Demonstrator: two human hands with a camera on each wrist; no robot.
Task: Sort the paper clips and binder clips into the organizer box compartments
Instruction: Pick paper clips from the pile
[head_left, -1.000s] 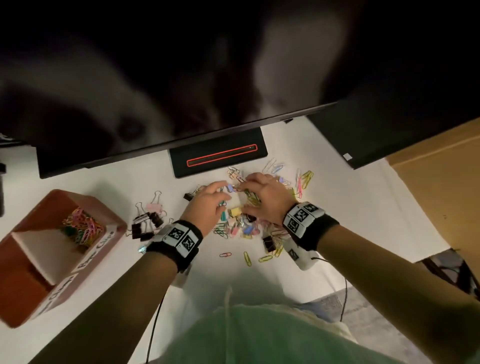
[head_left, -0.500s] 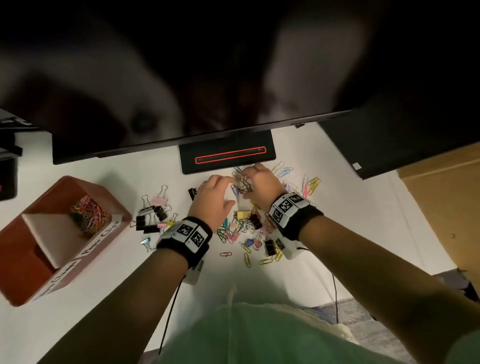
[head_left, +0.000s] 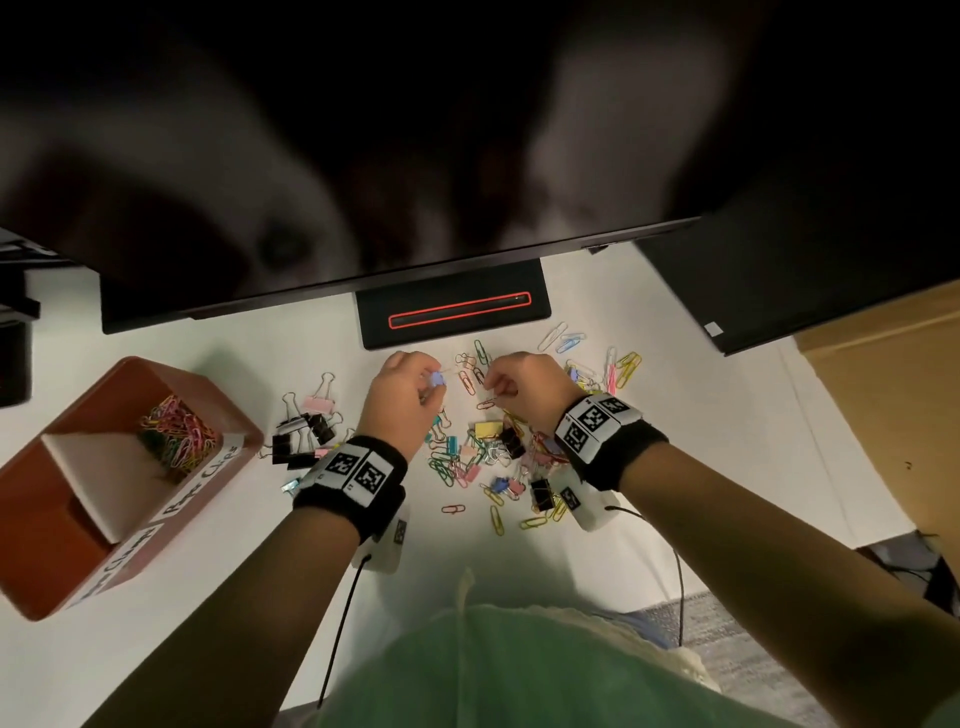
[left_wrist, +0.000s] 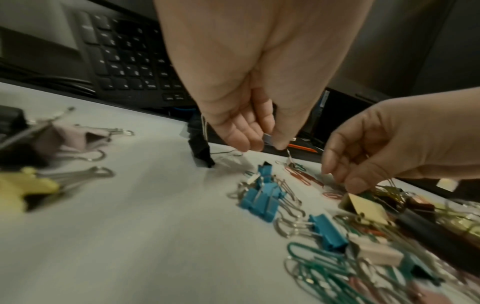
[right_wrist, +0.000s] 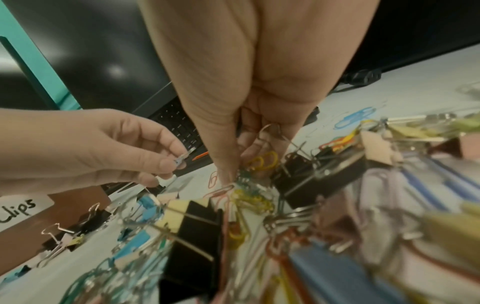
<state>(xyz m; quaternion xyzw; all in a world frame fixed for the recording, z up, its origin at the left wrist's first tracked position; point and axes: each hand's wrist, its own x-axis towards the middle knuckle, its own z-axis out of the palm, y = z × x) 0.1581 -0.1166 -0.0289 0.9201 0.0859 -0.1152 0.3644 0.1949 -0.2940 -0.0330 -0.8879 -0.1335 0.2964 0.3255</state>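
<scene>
A mixed pile of coloured paper clips and binder clips (head_left: 483, 452) lies on the white table. My left hand (head_left: 434, 384) hovers over the pile's far left edge and pinches a small pale-blue binder clip (head_left: 438, 378) (left_wrist: 267, 136) (right_wrist: 182, 159) between thumb and fingers. My right hand (head_left: 491, 384) (right_wrist: 244, 164), just to its right, curls its fingers round a few paper clips (right_wrist: 270, 131), with its fingertips down in the pile. The red-brown organizer box (head_left: 67, 395) stands at the left; its far compartment holds coloured paper clips (head_left: 176, 426).
A group of black and pink binder clips (head_left: 306, 426) lies between box and pile. The monitor's stand base (head_left: 452, 312) sits just beyond the hands, with a keyboard (left_wrist: 124, 57) behind. More loose paper clips (head_left: 618, 364) lie at the right, before a cardboard box (head_left: 883, 389).
The hands, close together over the far side of the pile before, have drawn apart. The left hand now holds the small blue binder clip clear of the table.
</scene>
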